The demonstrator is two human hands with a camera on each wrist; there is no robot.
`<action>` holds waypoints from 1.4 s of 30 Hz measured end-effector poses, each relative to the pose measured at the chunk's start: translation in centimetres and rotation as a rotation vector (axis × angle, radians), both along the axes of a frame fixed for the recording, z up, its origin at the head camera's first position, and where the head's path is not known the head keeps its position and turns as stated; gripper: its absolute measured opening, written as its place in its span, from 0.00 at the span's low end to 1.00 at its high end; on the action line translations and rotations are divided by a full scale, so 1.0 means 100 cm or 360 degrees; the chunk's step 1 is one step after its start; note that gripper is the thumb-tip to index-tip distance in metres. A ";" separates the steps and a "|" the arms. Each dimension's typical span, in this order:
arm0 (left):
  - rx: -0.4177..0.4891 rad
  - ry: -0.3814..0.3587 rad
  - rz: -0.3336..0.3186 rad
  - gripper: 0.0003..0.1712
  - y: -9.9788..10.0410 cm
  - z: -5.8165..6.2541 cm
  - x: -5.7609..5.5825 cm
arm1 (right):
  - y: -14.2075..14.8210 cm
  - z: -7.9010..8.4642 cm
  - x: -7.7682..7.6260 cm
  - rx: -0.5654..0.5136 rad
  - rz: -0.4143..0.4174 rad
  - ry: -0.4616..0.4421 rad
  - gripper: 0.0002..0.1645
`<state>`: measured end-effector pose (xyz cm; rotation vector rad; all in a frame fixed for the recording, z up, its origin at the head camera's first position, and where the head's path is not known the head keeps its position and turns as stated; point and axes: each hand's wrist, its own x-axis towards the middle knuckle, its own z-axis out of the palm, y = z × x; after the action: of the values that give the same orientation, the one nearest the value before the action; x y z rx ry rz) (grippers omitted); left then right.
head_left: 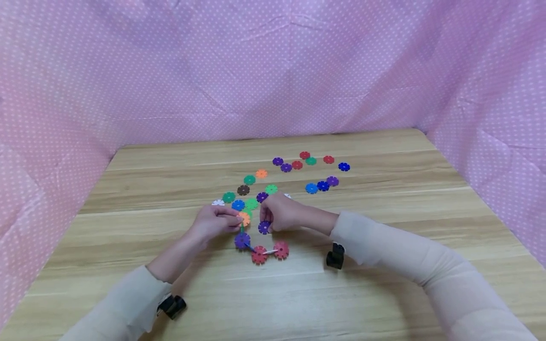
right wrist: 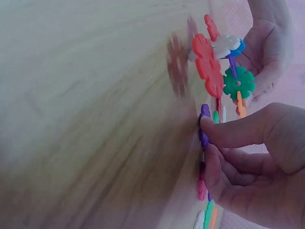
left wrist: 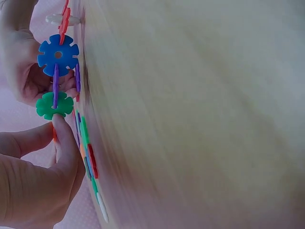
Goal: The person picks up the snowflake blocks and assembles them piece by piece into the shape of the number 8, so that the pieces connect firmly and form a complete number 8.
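we saw the left grip (head_left: 216,221) pinching the orange disc (head_left: 244,218) at one end of the chain (head_left: 258,257), while the right grip (head_left: 282,211) pinched a purple disc (head_left: 263,228) near it, close to the tabletop (head_left: 341,298). we judged that a crooked push could have sprung the chain apart, since only its orange end was held, or a careless sweep scattered the loose discs (head_left: 251,203).
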<state>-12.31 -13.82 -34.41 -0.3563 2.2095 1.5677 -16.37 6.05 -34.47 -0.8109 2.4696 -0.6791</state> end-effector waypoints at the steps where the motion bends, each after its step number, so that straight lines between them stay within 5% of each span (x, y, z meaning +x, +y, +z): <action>1: 0.0002 0.0004 -0.0002 0.14 0.001 -0.001 0.000 | 0.001 0.000 0.000 0.0002 0.0009 -0.0011 0.15; 17: -0.0019 -0.0021 -0.0002 0.14 0.007 0.001 -0.002 | 0.001 -0.001 0.001 -0.0052 0.0021 0.0023 0.14; 28: 0.0028 -0.0005 -0.0006 0.15 0.009 -0.002 -0.005 | 0.011 -0.004 -0.006 -0.0605 -0.0260 0.0053 0.08; 42: 0.0003 0.0002 -0.0040 0.14 0.014 -0.004 -0.009 | 0.013 -0.010 -0.012 -0.0693 -0.0246 0.0167 0.05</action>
<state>-13.22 -12.42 -34.77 -0.3254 2.2049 1.5570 -17.60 7.30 -35.46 -0.8283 2.5315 -1.2920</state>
